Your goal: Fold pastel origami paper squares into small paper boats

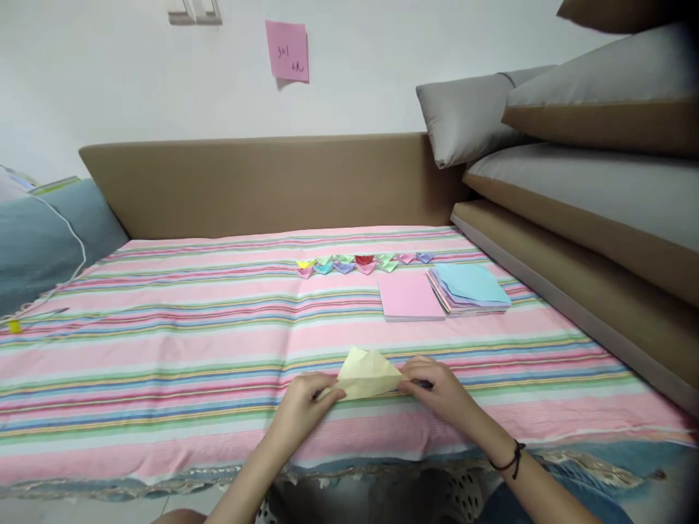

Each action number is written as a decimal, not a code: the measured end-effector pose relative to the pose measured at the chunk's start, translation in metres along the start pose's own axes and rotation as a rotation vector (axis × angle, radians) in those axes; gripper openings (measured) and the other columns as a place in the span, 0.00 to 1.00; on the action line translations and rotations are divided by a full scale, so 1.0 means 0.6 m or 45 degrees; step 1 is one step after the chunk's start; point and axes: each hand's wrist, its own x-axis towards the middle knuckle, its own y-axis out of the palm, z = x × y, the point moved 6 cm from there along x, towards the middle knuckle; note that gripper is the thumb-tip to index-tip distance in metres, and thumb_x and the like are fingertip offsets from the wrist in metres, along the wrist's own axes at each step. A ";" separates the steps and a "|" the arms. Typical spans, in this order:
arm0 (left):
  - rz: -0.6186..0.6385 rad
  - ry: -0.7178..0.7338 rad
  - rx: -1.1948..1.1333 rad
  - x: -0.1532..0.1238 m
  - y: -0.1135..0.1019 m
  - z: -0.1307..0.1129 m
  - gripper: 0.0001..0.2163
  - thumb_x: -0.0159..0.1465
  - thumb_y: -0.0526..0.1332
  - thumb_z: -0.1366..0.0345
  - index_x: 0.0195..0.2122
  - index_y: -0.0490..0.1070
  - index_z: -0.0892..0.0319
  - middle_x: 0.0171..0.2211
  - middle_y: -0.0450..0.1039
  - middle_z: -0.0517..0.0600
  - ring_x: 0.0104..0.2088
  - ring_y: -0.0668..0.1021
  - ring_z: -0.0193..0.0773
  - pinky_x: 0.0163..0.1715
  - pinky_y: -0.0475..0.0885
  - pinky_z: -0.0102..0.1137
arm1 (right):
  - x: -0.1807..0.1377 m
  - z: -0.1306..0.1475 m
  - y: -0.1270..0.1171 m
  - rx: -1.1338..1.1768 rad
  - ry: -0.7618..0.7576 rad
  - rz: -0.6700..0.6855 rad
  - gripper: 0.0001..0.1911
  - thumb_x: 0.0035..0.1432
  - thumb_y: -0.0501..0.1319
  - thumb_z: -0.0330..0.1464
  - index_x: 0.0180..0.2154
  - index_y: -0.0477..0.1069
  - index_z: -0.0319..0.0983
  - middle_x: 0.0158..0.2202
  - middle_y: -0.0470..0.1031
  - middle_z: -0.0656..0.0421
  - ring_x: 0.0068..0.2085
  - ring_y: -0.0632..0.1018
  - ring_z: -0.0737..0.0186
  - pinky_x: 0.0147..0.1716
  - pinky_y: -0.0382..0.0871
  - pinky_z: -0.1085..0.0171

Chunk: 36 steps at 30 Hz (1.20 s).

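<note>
A pale yellow sheet of origami paper point(368, 375), partly folded with creases showing, is held just above the striped cloth. My left hand point(309, 400) pinches its left corner between thumb and fingers. On the opposite corner, my right hand point(434, 386) has its thumb and fingers closed; a dark cord is round that wrist. Beyond the hands lie a pad of pink paper squares point(411, 297) and, touching it on the right, a looser stack topped with light blue paper point(472, 284). Behind these, several small folded paper boats point(344, 267) in mixed colours stand in two rows.
The pink striped cloth point(207, 349) covers the seat up to a brown backrest point(273, 185). Grey and brown cushions point(601, 182) are piled at the right. Far left are scissors with a yellow part point(14, 326), a white cable point(73, 233) and a blue cushion point(49, 225).
</note>
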 end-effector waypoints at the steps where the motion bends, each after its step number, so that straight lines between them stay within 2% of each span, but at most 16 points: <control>1: -0.008 -0.080 -0.095 -0.001 0.002 0.009 0.10 0.61 0.59 0.59 0.30 0.76 0.58 0.26 0.75 0.48 0.28 0.73 0.37 0.28 0.63 0.29 | 0.000 0.003 0.000 0.024 0.019 0.012 0.16 0.61 0.56 0.38 0.25 0.75 0.40 0.26 0.75 0.58 0.32 0.74 0.61 0.33 0.65 0.64; 5: -0.014 -0.264 -0.467 -0.010 0.007 0.030 0.12 0.57 0.62 0.56 0.34 0.75 0.61 0.22 0.72 0.45 0.25 0.72 0.35 0.24 0.62 0.27 | -0.006 0.008 -0.003 0.149 0.135 -0.003 0.20 0.60 0.55 0.42 0.22 0.72 0.38 0.22 0.71 0.59 0.27 0.72 0.63 0.28 0.63 0.66; 7: 0.025 -0.247 -0.621 -0.014 0.008 0.027 0.16 0.52 0.67 0.58 0.40 0.73 0.60 0.28 0.75 0.47 0.31 0.75 0.38 0.29 0.67 0.28 | -0.009 0.004 -0.007 0.237 0.220 -0.055 0.19 0.58 0.56 0.42 0.22 0.72 0.38 0.22 0.72 0.60 0.27 0.72 0.63 0.27 0.64 0.67; 9: 0.027 -0.192 -0.661 -0.015 0.003 0.018 0.22 0.48 0.70 0.62 0.44 0.71 0.58 0.40 0.75 0.51 0.40 0.75 0.43 0.37 0.69 0.31 | -0.011 0.001 -0.011 0.355 0.294 -0.124 0.18 0.57 0.58 0.43 0.24 0.73 0.38 0.23 0.73 0.60 0.27 0.73 0.63 0.27 0.64 0.67; 11: -0.038 -0.177 -0.658 -0.016 -0.005 0.010 0.21 0.48 0.70 0.62 0.44 0.71 0.58 0.45 0.73 0.52 0.45 0.74 0.45 0.42 0.69 0.33 | -0.010 0.001 -0.013 0.516 0.333 -0.164 0.15 0.54 0.60 0.43 0.26 0.74 0.38 0.25 0.75 0.60 0.29 0.74 0.62 0.29 0.66 0.66; 14: -0.070 -0.227 -0.782 -0.016 -0.004 -0.004 0.17 0.52 0.67 0.61 0.41 0.71 0.60 0.41 0.75 0.53 0.42 0.76 0.44 0.41 0.70 0.34 | -0.005 0.008 -0.007 0.755 0.353 -0.138 0.14 0.50 0.64 0.42 0.31 0.74 0.37 0.28 0.77 0.59 0.32 0.76 0.61 0.31 0.69 0.66; 17: -0.073 -0.216 -1.030 -0.016 0.005 -0.024 0.21 0.52 0.68 0.61 0.46 0.68 0.60 0.42 0.75 0.53 0.43 0.76 0.44 0.42 0.71 0.35 | -0.002 0.013 -0.002 0.893 0.423 -0.185 0.15 0.48 0.66 0.41 0.31 0.73 0.36 0.27 0.77 0.58 0.28 0.76 0.62 0.26 0.69 0.67; 19: -0.095 -0.180 -1.062 -0.015 0.007 -0.032 0.22 0.52 0.68 0.61 0.47 0.68 0.59 0.44 0.75 0.54 0.44 0.76 0.45 0.43 0.71 0.37 | -0.002 0.016 -0.002 0.935 0.449 -0.259 0.15 0.48 0.66 0.41 0.32 0.73 0.36 0.27 0.77 0.57 0.26 0.76 0.63 0.24 0.68 0.67; 22: -0.247 -0.040 -0.742 -0.012 -0.008 -0.038 0.10 0.55 0.65 0.61 0.36 0.75 0.60 0.37 0.77 0.53 0.40 0.76 0.45 0.41 0.71 0.38 | 0.002 0.026 -0.015 0.846 0.302 -0.377 0.13 0.48 0.67 0.40 0.31 0.72 0.37 0.29 0.77 0.57 0.29 0.77 0.61 0.28 0.71 0.65; 24: -0.406 0.184 -0.457 -0.012 -0.029 -0.048 0.06 0.57 0.63 0.62 0.30 0.76 0.58 0.33 0.77 0.52 0.37 0.76 0.43 0.40 0.70 0.38 | 0.005 0.038 -0.029 0.686 0.085 -0.433 0.09 0.49 0.66 0.37 0.28 0.72 0.39 0.31 0.78 0.55 0.36 0.77 0.57 0.36 0.72 0.61; 26: -0.454 0.417 -0.203 -0.016 -0.037 -0.060 0.06 0.60 0.60 0.65 0.31 0.77 0.55 0.33 0.77 0.51 0.38 0.74 0.42 0.41 0.67 0.38 | 0.004 0.045 -0.037 0.466 -0.096 -0.432 0.05 0.52 0.65 0.34 0.26 0.73 0.41 0.33 0.78 0.55 0.42 0.75 0.55 0.42 0.70 0.57; 29: -0.291 0.568 0.123 -0.023 -0.019 -0.064 0.10 0.63 0.54 0.70 0.35 0.76 0.54 0.35 0.77 0.50 0.39 0.73 0.41 0.41 0.64 0.38 | -0.003 0.038 -0.028 0.065 -0.190 -0.309 0.06 0.55 0.61 0.28 0.27 0.73 0.42 0.35 0.79 0.57 0.45 0.73 0.54 0.45 0.66 0.53; 33: -0.009 0.547 0.368 -0.039 0.021 -0.046 0.09 0.63 0.55 0.70 0.39 0.74 0.55 0.36 0.76 0.50 0.40 0.72 0.42 0.41 0.61 0.38 | -0.028 0.023 -0.001 -0.264 -0.257 -0.026 0.10 0.56 0.57 0.24 0.32 0.74 0.43 0.40 0.79 0.58 0.49 0.71 0.53 0.48 0.62 0.50; 36: -0.003 0.474 0.378 -0.047 0.032 -0.026 0.08 0.63 0.55 0.70 0.38 0.74 0.55 0.37 0.75 0.50 0.39 0.72 0.41 0.40 0.61 0.37 | -0.046 0.013 0.002 -0.317 -0.268 0.022 0.11 0.56 0.57 0.25 0.37 0.75 0.44 0.45 0.77 0.57 0.51 0.69 0.52 0.48 0.62 0.49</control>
